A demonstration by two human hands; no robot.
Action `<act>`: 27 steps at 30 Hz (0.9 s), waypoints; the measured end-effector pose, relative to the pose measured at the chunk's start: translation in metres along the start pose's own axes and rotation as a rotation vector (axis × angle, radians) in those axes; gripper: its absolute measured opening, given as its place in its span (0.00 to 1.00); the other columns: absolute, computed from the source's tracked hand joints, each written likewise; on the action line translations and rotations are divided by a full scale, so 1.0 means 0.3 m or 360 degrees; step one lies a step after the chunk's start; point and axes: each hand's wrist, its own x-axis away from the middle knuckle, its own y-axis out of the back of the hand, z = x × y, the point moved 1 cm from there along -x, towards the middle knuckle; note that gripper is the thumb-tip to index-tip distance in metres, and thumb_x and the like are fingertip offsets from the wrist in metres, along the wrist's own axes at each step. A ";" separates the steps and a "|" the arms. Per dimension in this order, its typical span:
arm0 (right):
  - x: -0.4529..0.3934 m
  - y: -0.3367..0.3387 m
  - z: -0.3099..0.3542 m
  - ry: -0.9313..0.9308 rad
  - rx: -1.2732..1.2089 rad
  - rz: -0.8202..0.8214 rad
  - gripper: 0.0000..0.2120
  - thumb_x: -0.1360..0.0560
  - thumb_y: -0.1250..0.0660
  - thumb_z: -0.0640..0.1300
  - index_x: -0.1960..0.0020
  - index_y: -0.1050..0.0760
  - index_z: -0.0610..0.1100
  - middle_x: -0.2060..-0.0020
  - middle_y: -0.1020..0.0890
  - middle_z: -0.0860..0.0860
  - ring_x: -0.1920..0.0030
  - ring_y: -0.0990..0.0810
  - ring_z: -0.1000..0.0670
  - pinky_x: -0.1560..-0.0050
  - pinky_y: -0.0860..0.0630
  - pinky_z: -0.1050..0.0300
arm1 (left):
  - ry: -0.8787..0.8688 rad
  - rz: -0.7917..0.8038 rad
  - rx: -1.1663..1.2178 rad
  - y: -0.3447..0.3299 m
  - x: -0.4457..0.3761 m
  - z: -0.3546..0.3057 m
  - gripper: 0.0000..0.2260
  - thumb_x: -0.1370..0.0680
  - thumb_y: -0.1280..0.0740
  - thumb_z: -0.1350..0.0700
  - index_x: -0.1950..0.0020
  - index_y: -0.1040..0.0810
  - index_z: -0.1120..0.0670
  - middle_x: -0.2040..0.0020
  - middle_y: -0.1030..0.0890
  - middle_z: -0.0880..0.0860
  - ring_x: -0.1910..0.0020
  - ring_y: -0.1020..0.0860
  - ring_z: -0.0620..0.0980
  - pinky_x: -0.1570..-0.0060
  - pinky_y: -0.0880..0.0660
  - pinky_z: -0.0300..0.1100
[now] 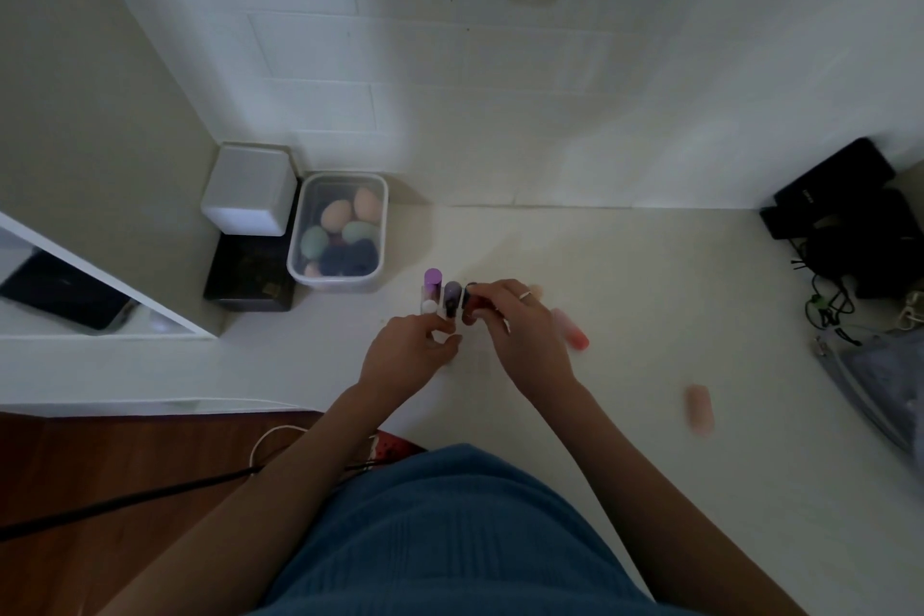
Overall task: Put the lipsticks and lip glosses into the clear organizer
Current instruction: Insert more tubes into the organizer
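Note:
The clear organizer (434, 315) stands on the cream table, hard to make out, with a purple-capped tube (432, 279), a white-capped one (429, 306) and a dark purple tube (452, 298) upright in it. My right hand (517, 325) is shut on a dark red lip tube (470, 303) at the organizer's right side. My left hand (412, 353) rests against the organizer's front, fingers curled on it. A coral lip gloss (572, 334) lies just right of my right hand, and a pale pink tube (698, 408) lies further right.
A lidded clear tub of makeup sponges (340, 230) stands behind the organizer, with a white box (250, 188) on a black box (250, 275) to its left. Black pouches and cables (850, 240) and a grey bag (880, 380) crowd the right edge. A mirror leans at left.

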 end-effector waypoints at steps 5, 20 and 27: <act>0.016 -0.041 -0.035 -0.0092 0.0121 0.0184 0.10 0.22 0.38 0.38 0.44 0.22 0.43 0.45 0.20 0.45 0.46 0.22 0.47 0.49 0.26 0.60 | -0.0012 0.0000 0.0035 0.003 0.004 0.001 0.10 0.25 0.33 0.49 0.48 0.17 0.52 0.52 0.15 0.55 0.56 0.19 0.53 0.50 0.23 0.46; 0.225 0.090 -0.246 -0.0477 0.0117 -0.0614 0.13 0.22 0.38 0.37 0.40 0.26 0.46 0.48 0.19 0.48 0.47 0.22 0.48 0.47 0.27 0.56 | -0.0279 0.0206 -0.0040 -0.075 0.000 -0.068 0.11 0.26 0.33 0.46 0.59 0.17 0.52 0.62 0.17 0.50 0.63 0.22 0.47 0.58 0.25 0.40; 0.429 0.270 -0.468 -0.1075 0.0573 -0.0817 0.17 0.23 0.37 0.38 0.36 0.27 0.50 0.32 0.27 0.49 0.30 0.34 0.44 0.33 0.37 0.43 | -0.0557 0.0361 -0.0091 -0.185 0.014 -0.177 0.11 0.25 0.34 0.47 0.61 0.18 0.52 0.66 0.22 0.46 0.68 0.27 0.42 0.62 0.32 0.36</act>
